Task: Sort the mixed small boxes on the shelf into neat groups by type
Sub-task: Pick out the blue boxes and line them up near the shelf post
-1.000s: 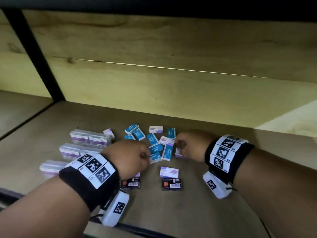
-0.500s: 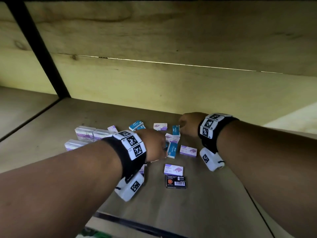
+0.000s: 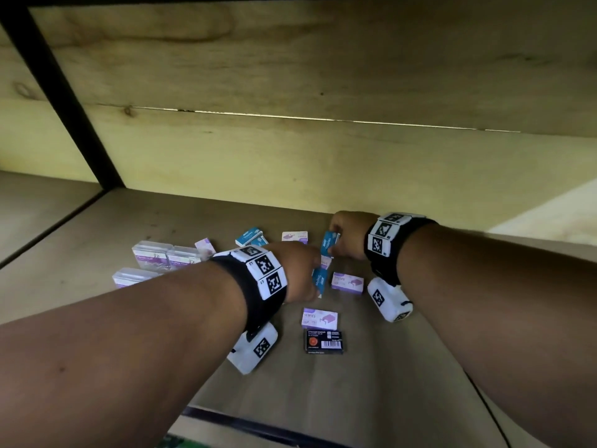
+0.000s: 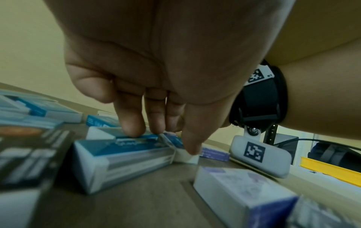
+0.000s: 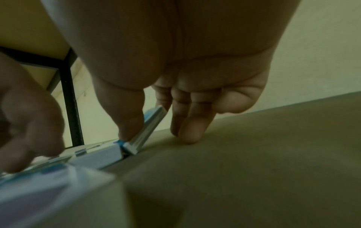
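Small boxes lie mixed on the wooden shelf (image 3: 371, 399). My right hand (image 3: 336, 244) pinches a blue staples box (image 3: 329, 243) between thumb and fingers and tips it up on one edge; the right wrist view shows that blue staples box (image 5: 150, 128) standing slanted. My left hand (image 3: 311, 276) reaches over another blue box (image 3: 319, 280). Its straight fingertips (image 4: 134, 131) press on that blue box (image 4: 125, 151), and the thumb touches a second box leaning beside it. Purple-and-white staples boxes (image 3: 347, 282) (image 3: 319, 318) and a black box (image 3: 324, 341) lie nearer me.
Clear plastic clip boxes (image 3: 151, 253) are grouped at the left. More blue (image 3: 250, 236) and purple (image 3: 294, 237) boxes lie toward the back wall. A black upright (image 3: 64, 98) bounds the bay on the left. Bare shelf stretches to the right of my right arm.
Both hands have reached further back into the shelf. The right hand went from the pile's right edge to the far blue box and tipped it up. The left hand moved right with it.
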